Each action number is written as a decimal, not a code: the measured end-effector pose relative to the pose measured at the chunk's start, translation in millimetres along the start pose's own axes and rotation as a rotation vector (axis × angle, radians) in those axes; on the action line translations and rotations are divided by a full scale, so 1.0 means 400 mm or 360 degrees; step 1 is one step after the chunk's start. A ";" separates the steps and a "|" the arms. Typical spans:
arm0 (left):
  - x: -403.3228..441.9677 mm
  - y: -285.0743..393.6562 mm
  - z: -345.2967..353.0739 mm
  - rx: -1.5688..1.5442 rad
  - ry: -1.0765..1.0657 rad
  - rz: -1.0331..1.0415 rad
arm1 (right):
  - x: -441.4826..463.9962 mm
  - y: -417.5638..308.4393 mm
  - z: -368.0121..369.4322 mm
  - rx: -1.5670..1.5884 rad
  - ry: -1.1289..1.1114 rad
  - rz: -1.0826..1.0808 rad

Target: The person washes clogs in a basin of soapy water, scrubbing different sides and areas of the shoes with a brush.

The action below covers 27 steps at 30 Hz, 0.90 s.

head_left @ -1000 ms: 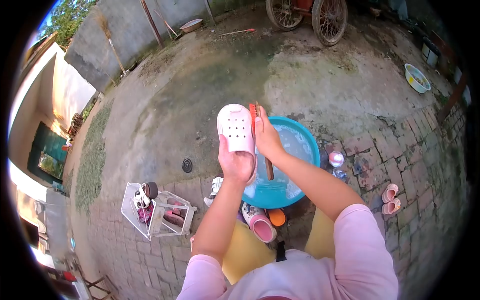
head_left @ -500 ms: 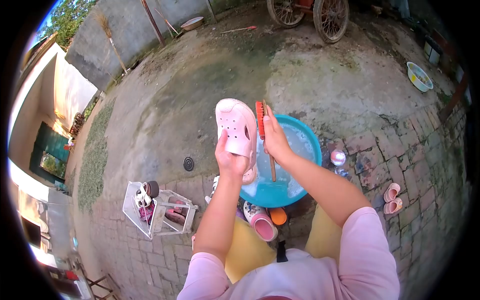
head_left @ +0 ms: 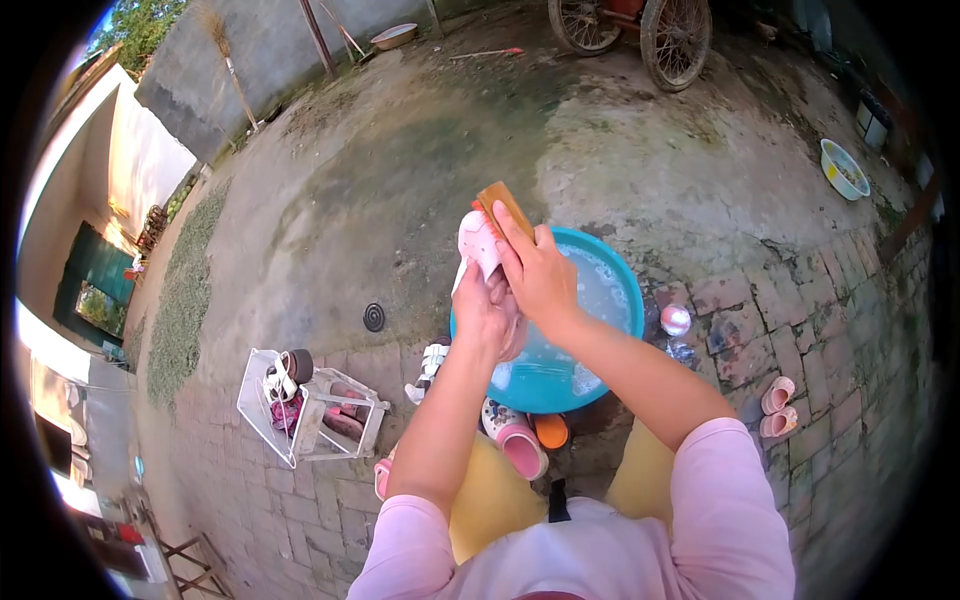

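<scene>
My left hand is closed round a pink clog, which is tilted with its toe pointing up and away. In my right hand is a wooden brush, its red bristles against the toe side of the clog. Both hands are close together over the left part of a turquoise basin of soapy water. Part of the clog is hidden behind my fingers. Below the basin are a white and pink clog and an orange round object.
A white rack with shoes stands at the left. Small pink shoes and a pink and white ball lie on the right. A cart wheel and a pale basin are farther off.
The clog has turned from showing its holed top to a tilted side position. The brush has moved left and turned, and its bristles now touch the clog.
</scene>
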State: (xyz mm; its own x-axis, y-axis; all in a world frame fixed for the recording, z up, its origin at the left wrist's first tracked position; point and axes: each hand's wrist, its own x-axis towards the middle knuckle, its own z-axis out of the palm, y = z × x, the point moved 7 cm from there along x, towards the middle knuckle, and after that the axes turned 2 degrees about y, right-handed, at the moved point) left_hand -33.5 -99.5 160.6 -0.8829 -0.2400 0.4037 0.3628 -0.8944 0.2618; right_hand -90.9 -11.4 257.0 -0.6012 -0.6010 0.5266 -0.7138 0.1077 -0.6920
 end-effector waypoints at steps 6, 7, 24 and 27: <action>-0.059 0.078 0.081 0.0431 0.1832 0.0663 | -0.075 -0.044 0.046 -0.0067 -0.0175 -0.0379; -0.052 0.045 0.097 0.0504 0.1861 0.0626 | -0.044 -0.037 0.027 0.0006 -0.0031 -0.0292; -0.095 0.185 0.120 0.0302 0.1251 0.0835 | -0.135 -0.036 0.061 -0.0035 -0.0190 -0.0569; -0.085 0.132 0.145 0.0433 0.1591 0.0754 | -0.087 -0.068 0.043 0.0051 -0.0119 -0.0420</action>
State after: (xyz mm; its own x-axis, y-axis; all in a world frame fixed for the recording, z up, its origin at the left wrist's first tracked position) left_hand 33.2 -116.8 211.4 -0.4377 -0.8343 -0.3353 0.6680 -0.5514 0.4998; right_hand -44.4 -6.9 249.1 -0.3669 -0.6617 0.6539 -0.8297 -0.0850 -0.5516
